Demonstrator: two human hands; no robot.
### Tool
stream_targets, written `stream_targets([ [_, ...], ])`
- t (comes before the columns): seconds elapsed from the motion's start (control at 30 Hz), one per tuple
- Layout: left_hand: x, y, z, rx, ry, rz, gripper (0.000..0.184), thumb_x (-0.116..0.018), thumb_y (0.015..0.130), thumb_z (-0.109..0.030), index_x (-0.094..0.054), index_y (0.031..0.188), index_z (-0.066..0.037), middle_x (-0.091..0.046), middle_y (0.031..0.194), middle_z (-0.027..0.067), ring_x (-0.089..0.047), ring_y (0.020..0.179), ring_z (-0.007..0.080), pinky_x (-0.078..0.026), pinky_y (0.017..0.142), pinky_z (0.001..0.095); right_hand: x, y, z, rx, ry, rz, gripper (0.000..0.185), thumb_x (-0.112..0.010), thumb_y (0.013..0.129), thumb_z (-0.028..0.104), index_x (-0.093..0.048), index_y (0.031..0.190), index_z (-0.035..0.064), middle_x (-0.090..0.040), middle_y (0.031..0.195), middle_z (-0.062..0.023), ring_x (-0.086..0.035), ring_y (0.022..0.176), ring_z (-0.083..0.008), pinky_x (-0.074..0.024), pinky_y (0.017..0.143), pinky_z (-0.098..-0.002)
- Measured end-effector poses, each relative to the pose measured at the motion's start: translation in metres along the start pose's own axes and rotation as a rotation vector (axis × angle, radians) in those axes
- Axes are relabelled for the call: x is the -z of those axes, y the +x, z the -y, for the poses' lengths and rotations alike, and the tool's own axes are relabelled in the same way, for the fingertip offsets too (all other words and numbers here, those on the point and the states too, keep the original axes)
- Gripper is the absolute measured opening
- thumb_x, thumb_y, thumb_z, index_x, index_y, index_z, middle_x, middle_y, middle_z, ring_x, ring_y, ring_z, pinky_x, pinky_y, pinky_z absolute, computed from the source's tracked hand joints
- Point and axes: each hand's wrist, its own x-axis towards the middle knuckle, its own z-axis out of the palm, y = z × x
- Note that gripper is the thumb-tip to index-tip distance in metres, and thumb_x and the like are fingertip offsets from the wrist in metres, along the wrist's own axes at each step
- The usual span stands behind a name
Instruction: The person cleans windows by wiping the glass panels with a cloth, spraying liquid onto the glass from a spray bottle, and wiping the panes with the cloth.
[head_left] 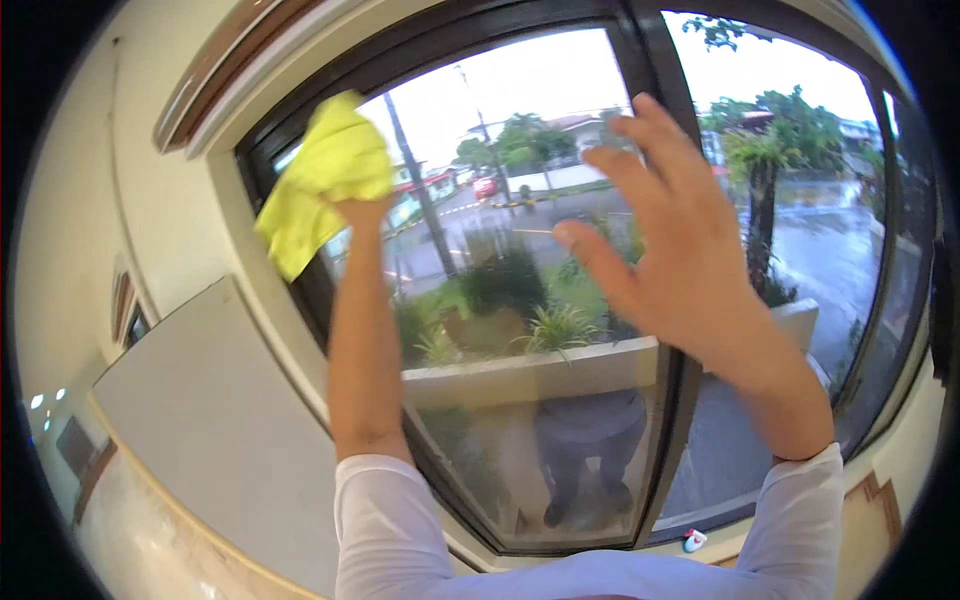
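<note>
A bright yellow cloth [335, 165] is up at the left side of the window pane [470, 215], near the dark frame [318, 272]. My left hand [366, 208] has hold of it; the cloth covers most of the fingers. Whether the whole cloth lies flat on the glass I cannot tell. My right hand [682, 235] is raised before the dark upright between two panes, its fingers spread and nothing in it. It looks close to the glass, but contact is not clear.
A grey flat surface [210, 410] with a pale edge lies at left. On the sill at lower right is a small white bottle-like item [694, 541] with red and blue. Beyond the glass are a planter [540, 375], plants, a wet street and a reflection of legs.
</note>
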Motion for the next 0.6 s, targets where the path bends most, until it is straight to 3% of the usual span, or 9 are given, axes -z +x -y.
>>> stream_targets([
  [0.1,0.065,-0.064,-0.062,-0.241,-0.079,0.108,0.070,-0.056,0.093,-0.051,-0.048,0.143,-0.002,-0.025,0.160,0.0273,-0.020,0.149,0.0454,-0.019,0.119,0.0601,-0.037,0.003,0.043,0.068,0.170,0.059,0.044,-0.077,0.083,0.031,-0.065,0.116,0.0043,-0.056,0.131,-0.0203,-0.048,0.133,-0.0424,-0.0433,0.106,-0.0504],
  [0.2,0.117,-0.163,-0.035,-0.317,-0.212,0.398,0.067,-0.061,0.092,-0.044,-0.054,0.137,0.006,-0.014,0.162,0.0324,-0.011,0.151,0.0482,-0.016,0.120,0.0595,-0.055,-0.007,0.070,0.122,0.263,0.118,0.046,-0.076,0.083,0.033,-0.064,0.117,0.0040,-0.054,0.132,-0.0216,-0.047,0.134,-0.0432,-0.0414,0.108,-0.0522],
  [0.27,0.091,-0.194,0.012,-0.197,-0.390,0.474,0.067,-0.063,0.092,-0.037,-0.050,0.137,0.011,-0.003,0.164,0.0305,-0.005,0.151,0.0502,-0.017,0.120,0.0585,-0.060,-0.007,0.078,0.149,0.280,0.133,0.048,-0.076,0.082,0.034,-0.064,0.117,0.0038,-0.053,0.133,-0.0224,-0.045,0.134,-0.0435,-0.0403,0.109,-0.0532],
  [0.3,0.104,-0.173,0.015,-0.207,-0.376,0.424,0.065,-0.065,0.092,-0.030,-0.048,0.136,0.015,0.003,0.165,0.0285,-0.005,0.152,0.0487,-0.023,0.121,0.0514,-0.059,-0.006,0.081,0.154,0.299,0.168,0.048,-0.076,0.083,0.035,-0.064,0.117,0.0033,-0.052,0.133,-0.0233,-0.044,0.135,-0.0442,-0.0396,0.110,-0.0538],
  [0.33,0.099,-0.147,0.031,-0.166,-0.360,0.462,0.067,-0.064,0.093,-0.024,-0.039,0.145,0.010,0.006,0.165,0.0262,-0.007,0.153,0.0434,-0.028,0.120,0.0435,-0.056,-0.005,0.085,0.163,0.314,0.201,0.049,-0.076,0.083,0.035,-0.063,0.117,0.0027,-0.051,0.134,-0.0242,-0.043,0.135,-0.0449,-0.0388,0.110,-0.0543],
  [0.47,0.065,-0.010,0.073,-0.199,-0.386,0.199,0.077,-0.058,0.096,-0.035,-0.025,0.154,0.003,0.000,0.164,0.0292,-0.016,0.149,0.0490,-0.029,0.120,0.0466,-0.070,0.001,0.092,0.165,0.352,0.196,0.048,-0.080,0.076,0.029,-0.062,0.111,0.0010,-0.054,0.126,-0.0240,-0.044,0.133,-0.0444,-0.0383,0.110,-0.0546],
  [0.53,0.049,0.027,0.093,-0.364,-0.236,-0.017,0.066,-0.053,0.099,-0.040,-0.039,0.149,0.001,-0.020,0.158,0.0365,-0.022,0.147,0.0507,-0.024,0.118,0.0548,-0.080,-0.003,0.091,0.144,0.345,0.219,0.049,-0.078,0.079,0.032,-0.062,0.114,0.0019,-0.053,0.129,-0.0233,-0.045,0.133,-0.0444,-0.0396,0.109,-0.0543],
  [0.6,0.055,0.021,0.091,-0.347,-0.077,-0.078,0.063,-0.055,0.099,-0.041,-0.047,0.144,0.002,-0.031,0.153,0.0372,-0.029,0.144,0.0500,-0.026,0.116,0.0555,-0.095,-0.009,0.094,0.107,0.350,0.261,0.049,-0.077,0.081,0.034,-0.062,0.116,0.0028,-0.052,0.132,-0.0226,-0.045,0.134,-0.0444,-0.0408,0.109,-0.0539],
])
